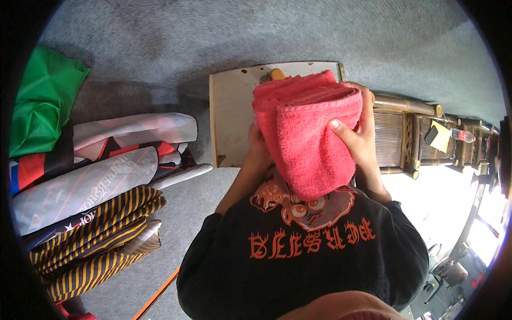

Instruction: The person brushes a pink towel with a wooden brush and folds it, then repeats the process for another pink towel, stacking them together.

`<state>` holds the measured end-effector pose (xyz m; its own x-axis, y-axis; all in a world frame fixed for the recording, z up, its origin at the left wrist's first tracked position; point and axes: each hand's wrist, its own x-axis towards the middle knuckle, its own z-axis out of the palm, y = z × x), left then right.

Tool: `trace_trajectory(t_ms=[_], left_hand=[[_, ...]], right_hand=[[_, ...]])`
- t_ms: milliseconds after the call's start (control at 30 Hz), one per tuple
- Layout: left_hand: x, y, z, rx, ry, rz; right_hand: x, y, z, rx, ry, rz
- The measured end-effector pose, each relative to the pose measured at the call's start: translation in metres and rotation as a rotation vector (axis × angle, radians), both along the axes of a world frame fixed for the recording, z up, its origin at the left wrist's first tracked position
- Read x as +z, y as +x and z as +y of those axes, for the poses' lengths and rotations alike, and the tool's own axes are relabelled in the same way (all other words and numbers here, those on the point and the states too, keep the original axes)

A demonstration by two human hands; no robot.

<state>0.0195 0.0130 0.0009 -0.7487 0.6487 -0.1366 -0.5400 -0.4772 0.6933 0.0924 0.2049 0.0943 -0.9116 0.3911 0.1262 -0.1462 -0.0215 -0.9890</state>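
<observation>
A thick folded red terry towel [314, 138] is held up in front of my chest, its layered edges on top and a rounded fold hanging down. My right hand [358, 125] grips its right side, with the thumb pressed on the front face and the fingers wrapped behind. On the other side, my left hand [258, 143] holds the towel's left edge; the towel hides most of its fingers. Beyond the towel lies a pale board-like tabletop [229, 114], and a small yellowish-brown object [277, 74] rests on it, partly covered by the towel.
Left on the grey carpet [160, 48] lie a green cloth or bag [45, 101], grey and red folded fabrics [96, 181] and black-and-yellow striped cloths [106, 229]. At right stands bamboo furniture [408, 138] with a yellow paper [441, 137], a dark flat object [431, 135] and a plastic bottle [462, 135].
</observation>
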Motion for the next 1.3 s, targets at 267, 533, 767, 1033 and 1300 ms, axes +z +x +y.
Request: trace_trajectory(t_ms=[267,533,767,1033,1300], left_hand=[[0.039,0.003,0.008,0.042,0.117,-0.398],[0.035,0.012,0.008,0.037,0.117,-0.252],[0.031,0.001,0.004,0.284,0.156,-0.136],[0.003,0.006,-0.034,0.347,0.079,0.285],[0.038,-0.029,-0.026,0.169,-0.16,1.018]], right_hand=[[-0.008,0.0,0.005,-0.283,0.42,0.096],[0.036,0.023,0.001,-0.175,0.709,0.277],[0.008,-0.002,-0.013,0.134,0.669,-0.066],[-0.039,-0.002,-0.007,0.222,0.202,0.198],[-0.048,0.002,-0.018,0.172,-0.003,0.123]])
